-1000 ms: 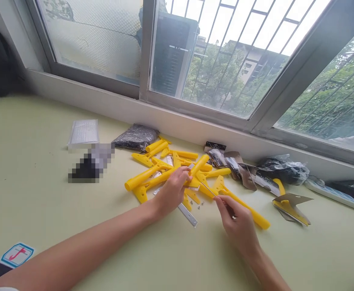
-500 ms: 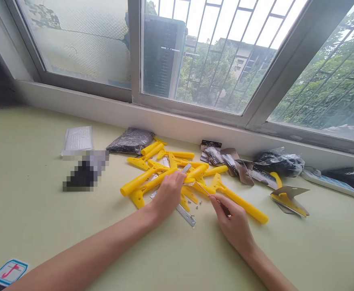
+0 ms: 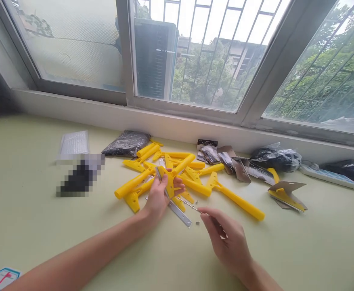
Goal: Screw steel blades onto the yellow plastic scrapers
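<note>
My left hand (image 3: pixel 156 201) is closed around the head of a yellow scraper (image 3: pixel 183 164), whose handle points up and to the right. A grey metal strip shows along the edge of that head. In my right hand (image 3: pixel 229 242) I grip a thin screwdriver (image 3: pixel 191 206). Its shaft points left toward the scraper, and most of its handle is hidden in my fingers. Below the scraper a long metal blade (image 3: pixel 181 215) lies on the table. A small screw or nut (image 3: pixel 197 223) sits near the screwdriver tip side, with other tiny metal parts close by.
Several yellow scraper handles (image 3: pixel 240 200) are piled around my hands. Carded packages (image 3: pixel 231 161) and a black bag (image 3: pixel 276 159) line the window side. A dark plastic-wrapped packet (image 3: pixel 126 143) and a clear case (image 3: pixel 74 143) stand at back left. One scraper (image 3: pixel 287 199) rests in brown card at right.
My left hand has turned, bringing the scraper's head and handle up into view. The screwdriver has drawn down and away from it, my right hand moving slightly lower. The view has shifted a little.
</note>
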`<state>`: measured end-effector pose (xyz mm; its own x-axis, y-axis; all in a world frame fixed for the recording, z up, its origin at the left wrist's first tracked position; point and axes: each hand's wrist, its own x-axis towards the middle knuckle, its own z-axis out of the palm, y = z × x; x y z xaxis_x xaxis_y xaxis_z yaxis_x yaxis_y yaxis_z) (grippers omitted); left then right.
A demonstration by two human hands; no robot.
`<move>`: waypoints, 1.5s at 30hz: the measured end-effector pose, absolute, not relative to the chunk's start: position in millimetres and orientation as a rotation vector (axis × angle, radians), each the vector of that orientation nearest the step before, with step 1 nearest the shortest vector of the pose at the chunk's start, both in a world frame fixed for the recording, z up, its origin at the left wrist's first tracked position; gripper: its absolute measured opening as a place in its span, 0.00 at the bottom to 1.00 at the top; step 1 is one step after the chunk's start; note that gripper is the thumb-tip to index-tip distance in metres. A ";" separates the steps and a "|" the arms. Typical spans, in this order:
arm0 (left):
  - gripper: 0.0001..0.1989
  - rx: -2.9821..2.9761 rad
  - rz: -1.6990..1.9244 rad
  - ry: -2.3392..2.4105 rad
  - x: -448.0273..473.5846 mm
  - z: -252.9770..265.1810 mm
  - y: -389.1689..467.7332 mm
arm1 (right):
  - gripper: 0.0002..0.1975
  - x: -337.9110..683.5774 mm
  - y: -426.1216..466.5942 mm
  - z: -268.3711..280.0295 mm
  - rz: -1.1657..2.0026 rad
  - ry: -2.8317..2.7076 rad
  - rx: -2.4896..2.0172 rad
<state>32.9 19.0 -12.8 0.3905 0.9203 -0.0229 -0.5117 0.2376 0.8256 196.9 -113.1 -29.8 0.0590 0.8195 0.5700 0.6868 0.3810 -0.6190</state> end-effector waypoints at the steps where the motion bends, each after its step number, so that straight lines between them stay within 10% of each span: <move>1: 0.19 0.831 1.042 0.570 34.1 -14.5 17.1 | 0.08 195.9 -112.6 -30.4 0.146 -1.675 -1.341; 24: 0.15 1.349 1.051 0.550 33.4 -19.7 -3.8 | 0.24 187.9 -112.6 -17.7 0.647 -1.417 -1.704; 38: 0.14 1.415 1.061 0.576 33.3 -17.8 -5.5 | 0.14 191.3 -110.9 -26.7 0.256 -1.636 -1.561; 45: 0.13 1.651 1.125 0.518 31.4 -24.8 -5.8 | 0.27 189.7 -106.4 -15.0 1.140 -1.265 -1.620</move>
